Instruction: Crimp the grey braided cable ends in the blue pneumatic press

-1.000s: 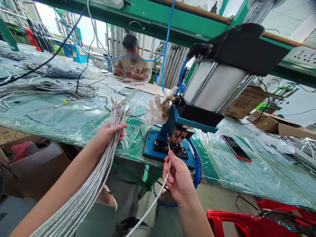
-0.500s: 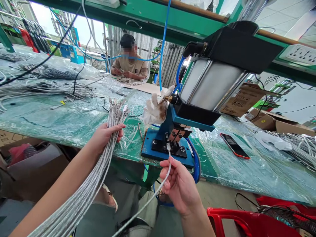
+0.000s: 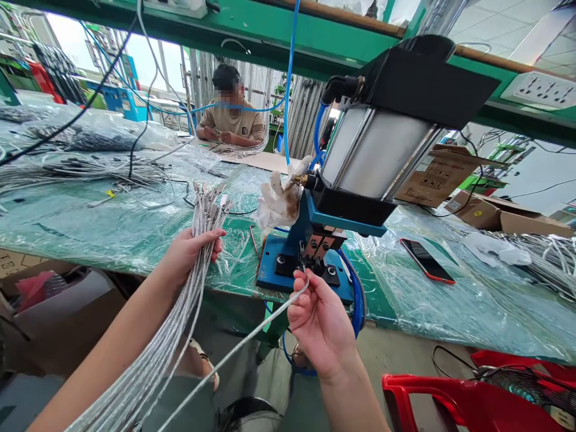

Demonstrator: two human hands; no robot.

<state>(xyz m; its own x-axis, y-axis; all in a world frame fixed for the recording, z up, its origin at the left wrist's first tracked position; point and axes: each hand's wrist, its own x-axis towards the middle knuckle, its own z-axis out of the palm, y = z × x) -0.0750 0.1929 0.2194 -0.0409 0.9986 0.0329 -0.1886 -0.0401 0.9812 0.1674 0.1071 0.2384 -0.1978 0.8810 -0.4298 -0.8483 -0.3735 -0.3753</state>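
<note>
My left hand (image 3: 198, 249) is closed around a bundle of silvery braided cables (image 3: 171, 336), whose metal connector ends stick up above my fingers. A single braided cable (image 3: 252, 333) runs to my right hand (image 3: 319, 315), pinched between thumb and fingers close to its end. That end is at the die area of a blue pneumatic press (image 3: 274, 255), and my fingertips partly hide it. Above the base, copper-coloured jaw blocks (image 3: 320, 241) sit under the press's large white cylinder (image 3: 378, 153).
A stained white glove (image 3: 276, 204) hangs on the press's air fitting. To the right lie a phone (image 3: 427, 261) and cardboard boxes (image 3: 508, 213). More cables (image 3: 81, 171) are spread at the left. Across the table sits a person (image 3: 231, 114). A red stool (image 3: 427, 396) stands below.
My right hand has moved up and forward, bringing the cable's end deeper into the press's die area. My left hand keeps its hold on the bundle. The view has shifted slightly.
</note>
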